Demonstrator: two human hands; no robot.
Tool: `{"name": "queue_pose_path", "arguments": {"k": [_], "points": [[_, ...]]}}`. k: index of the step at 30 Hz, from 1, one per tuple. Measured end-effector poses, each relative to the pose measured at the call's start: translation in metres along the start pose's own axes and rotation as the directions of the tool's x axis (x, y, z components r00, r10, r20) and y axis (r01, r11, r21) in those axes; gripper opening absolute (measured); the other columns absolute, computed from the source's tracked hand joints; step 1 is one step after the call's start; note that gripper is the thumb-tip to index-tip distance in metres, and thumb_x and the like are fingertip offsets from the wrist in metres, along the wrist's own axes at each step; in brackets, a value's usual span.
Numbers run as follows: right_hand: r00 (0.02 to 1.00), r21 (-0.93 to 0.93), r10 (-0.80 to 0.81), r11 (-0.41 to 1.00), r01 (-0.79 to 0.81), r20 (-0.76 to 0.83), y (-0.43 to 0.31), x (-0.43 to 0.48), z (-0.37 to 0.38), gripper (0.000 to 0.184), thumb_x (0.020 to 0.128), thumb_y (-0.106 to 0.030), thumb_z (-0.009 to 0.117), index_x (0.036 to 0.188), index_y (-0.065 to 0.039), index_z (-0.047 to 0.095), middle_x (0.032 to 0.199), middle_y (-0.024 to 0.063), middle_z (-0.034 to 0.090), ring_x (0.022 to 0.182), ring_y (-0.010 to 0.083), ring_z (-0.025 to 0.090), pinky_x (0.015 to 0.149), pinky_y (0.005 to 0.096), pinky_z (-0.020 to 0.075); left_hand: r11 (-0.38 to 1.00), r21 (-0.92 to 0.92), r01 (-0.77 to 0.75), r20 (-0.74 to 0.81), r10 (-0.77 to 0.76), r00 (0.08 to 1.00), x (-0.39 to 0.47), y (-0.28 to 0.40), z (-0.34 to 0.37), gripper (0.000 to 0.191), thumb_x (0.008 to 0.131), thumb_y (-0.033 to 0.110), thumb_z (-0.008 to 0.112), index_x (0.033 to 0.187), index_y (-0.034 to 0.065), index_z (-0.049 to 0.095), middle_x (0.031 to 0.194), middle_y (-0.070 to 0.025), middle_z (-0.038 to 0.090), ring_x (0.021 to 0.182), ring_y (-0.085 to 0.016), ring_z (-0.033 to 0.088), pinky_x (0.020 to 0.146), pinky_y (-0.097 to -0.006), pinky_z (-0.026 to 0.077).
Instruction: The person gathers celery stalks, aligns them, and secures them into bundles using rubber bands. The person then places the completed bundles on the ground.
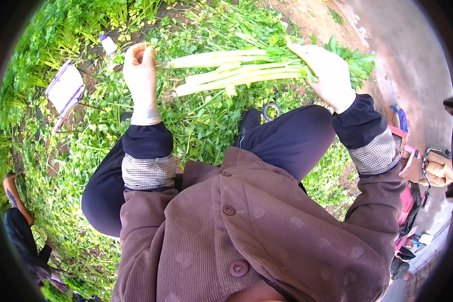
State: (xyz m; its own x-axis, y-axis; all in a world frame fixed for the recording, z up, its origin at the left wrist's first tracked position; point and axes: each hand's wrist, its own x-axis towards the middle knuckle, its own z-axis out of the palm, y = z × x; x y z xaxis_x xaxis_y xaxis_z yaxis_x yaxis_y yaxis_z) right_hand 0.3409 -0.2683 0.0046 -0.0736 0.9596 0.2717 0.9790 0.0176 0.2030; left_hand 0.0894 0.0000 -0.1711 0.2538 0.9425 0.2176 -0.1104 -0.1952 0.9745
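My right hand (326, 73) grips several celery stalks (245, 71) near their leafy end. The stalks lie sideways above my knees, with pale stems and dark, dirty roots pointing left. Green leaves (349, 62) stick out beyond my right hand. My left hand (140, 77) is raised beside the root end, thumb against curled fingers. Whether something small is pinched between those fingertips is not clear. Both hands appear to wear thin pale gloves. Below the stalks, cut leaves and stems (202, 126) cover the ground.
A roll of tape (271, 112) lies by my right knee. To the left are a small stool (65, 88) and a white-and-purple object (108, 45). Another person's shoe (19, 198) shows at lower left. A pink vehicle (406, 204) stands on the pavement at right. Celery (56, 34) grows at upper left.
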Motion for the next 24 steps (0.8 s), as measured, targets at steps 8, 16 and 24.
{"name": "queue_pose_path", "arguments": {"k": [8,16,24], "points": [[0.994,-0.050,-0.023,0.999,0.017,-0.111,0.007,0.007,-0.010,0.058,0.078,-0.003,0.068,0.134,-0.017,0.060,0.109,0.0092,0.069,0.091,0.0265,0.068,0.077,0.0340,0.0559,0.995,0.040,0.087,-0.412,-0.063,0.909,0.015,0.028,-0.038,0.018,0.094,0.017,0.067,0.103,0.0013,0.068,0.087,-0.0025,0.067,0.072,-0.009,0.056,0.065,-0.0239,0.046],[0.992,-0.154,-0.097,0.984,0.084,-0.079,0.001,0.025,0.003,0.063,0.074,0.001,0.065,0.135,-0.016,0.059,0.108,0.0071,0.067,0.093,0.0255,0.066,0.077,0.0353,0.0546,0.937,0.327,-0.126,0.668,-0.135,0.732,-0.031,0.021,0.045,0.057,0.090,0.058,0.062,0.109,0.0053,0.073,0.092,-0.0129,0.073,0.085,-0.023,0.070,0.078,-0.0346,0.053],[0.995,-0.139,-0.091,0.987,0.086,-0.027,-0.006,0.030,0.003,0.061,0.075,-0.001,0.068,0.133,-0.019,0.061,0.110,0.0076,0.068,0.093,0.0261,0.068,0.077,0.0333,0.0541,0.949,0.214,-0.230,0.565,0.072,0.822,-0.050,0.009,0.071,0.037,0.086,0.038,0.073,0.105,0.0055,0.072,0.094,-0.0086,0.072,0.090,-0.020,0.066,0.085,-0.0318,0.049]]}}
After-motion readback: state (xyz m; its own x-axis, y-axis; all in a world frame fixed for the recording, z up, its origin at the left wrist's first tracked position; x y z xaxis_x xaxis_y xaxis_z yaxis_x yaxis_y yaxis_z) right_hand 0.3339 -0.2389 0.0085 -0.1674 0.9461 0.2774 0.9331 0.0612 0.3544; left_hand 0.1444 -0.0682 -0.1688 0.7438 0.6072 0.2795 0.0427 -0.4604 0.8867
